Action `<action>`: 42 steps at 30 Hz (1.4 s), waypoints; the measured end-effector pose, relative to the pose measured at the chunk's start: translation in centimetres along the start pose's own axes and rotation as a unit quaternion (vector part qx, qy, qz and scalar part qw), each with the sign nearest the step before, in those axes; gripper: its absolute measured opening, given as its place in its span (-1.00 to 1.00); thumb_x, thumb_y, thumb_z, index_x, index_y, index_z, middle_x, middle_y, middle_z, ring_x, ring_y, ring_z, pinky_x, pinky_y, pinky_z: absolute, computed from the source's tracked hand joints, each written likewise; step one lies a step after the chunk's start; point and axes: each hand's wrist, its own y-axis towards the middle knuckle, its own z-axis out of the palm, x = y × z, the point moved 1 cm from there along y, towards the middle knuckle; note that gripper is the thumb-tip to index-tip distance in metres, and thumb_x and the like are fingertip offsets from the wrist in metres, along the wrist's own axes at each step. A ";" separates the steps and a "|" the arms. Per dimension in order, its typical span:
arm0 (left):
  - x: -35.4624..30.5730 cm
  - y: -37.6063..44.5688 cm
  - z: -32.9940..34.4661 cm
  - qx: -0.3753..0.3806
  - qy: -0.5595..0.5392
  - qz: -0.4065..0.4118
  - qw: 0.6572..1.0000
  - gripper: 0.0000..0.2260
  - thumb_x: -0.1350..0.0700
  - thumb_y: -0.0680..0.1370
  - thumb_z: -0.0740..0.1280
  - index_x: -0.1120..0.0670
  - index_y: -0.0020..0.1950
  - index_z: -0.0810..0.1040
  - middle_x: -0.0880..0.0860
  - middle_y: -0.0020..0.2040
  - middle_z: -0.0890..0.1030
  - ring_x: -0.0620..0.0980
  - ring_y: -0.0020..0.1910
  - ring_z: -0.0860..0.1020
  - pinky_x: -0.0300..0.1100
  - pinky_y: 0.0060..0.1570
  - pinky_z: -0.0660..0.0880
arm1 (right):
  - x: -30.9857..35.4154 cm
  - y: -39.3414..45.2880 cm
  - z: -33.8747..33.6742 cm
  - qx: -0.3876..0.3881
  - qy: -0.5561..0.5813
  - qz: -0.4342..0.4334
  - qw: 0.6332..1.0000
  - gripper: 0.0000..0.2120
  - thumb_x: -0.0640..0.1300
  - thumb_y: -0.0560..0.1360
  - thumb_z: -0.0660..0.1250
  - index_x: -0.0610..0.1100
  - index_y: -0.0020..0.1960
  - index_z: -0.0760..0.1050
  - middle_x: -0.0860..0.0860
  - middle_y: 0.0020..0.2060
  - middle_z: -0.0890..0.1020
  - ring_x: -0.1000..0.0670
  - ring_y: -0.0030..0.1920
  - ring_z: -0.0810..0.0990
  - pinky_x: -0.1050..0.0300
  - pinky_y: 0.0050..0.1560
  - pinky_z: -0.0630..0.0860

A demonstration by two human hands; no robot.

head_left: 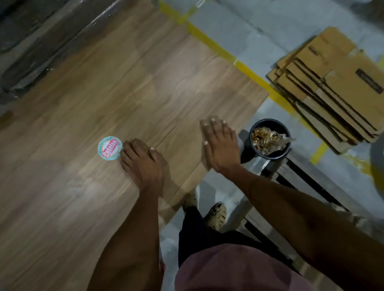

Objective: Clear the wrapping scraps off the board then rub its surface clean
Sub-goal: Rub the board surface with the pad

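Your two bare forearms reach out from the bottom of the view over a pinkish shirt front (238, 277) and dark trousers. Your board (95, 102), a large wood-grain panel, lies flat and fills the left and centre of the view, running away to the upper right; what carries it is hidden beneath it. Your left hand (142, 163) rests palm down on the board near its near edge, its fingers (129, 150) lying loosely bent and together, gripping nothing. The fingertips sit just beside, perhaps touching, a round sticker (110, 148) in pale blue with a red band of lettering, which lies flat on the board. Your right hand (219, 143) lies flat near the board's right-hand corner, fingers straight and close together, palm on the surface, holding nothing. No loose scraps show on the visible face of the board.

Just beyond the board's right corner stands a black bucket (270, 138), its mouth filled with crumpled clear and golden wrapping scraps (266, 139). It rests on a dark slatted pallet (304, 182). Your sandalled feet (216, 215) stand on the grey floor (246, 26) between board and pallet. Yellow tape lines (215, 44) run across the floor. A stack of flattened cardboard boxes (333, 83) lies on the floor, well apart from the board, at the right.
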 end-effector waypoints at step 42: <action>-4.6 21.2 0.2 -0.121 -0.025 -0.284 0.951 -0.47 -0.15 0.56 0.21 0.17 0.40 0.41 0.20 0.50 0.39 0.25 0.46 0.35 0.10 0.39 0.29 | 13.0 26.6 -0.3 0.011 0.007 -0.081 0.997 -0.44 0.12 0.69 -0.03 0.07 0.67 0.06 0.00 0.67 0.09 -0.20 0.65 0.03 -0.42 0.53 -0.05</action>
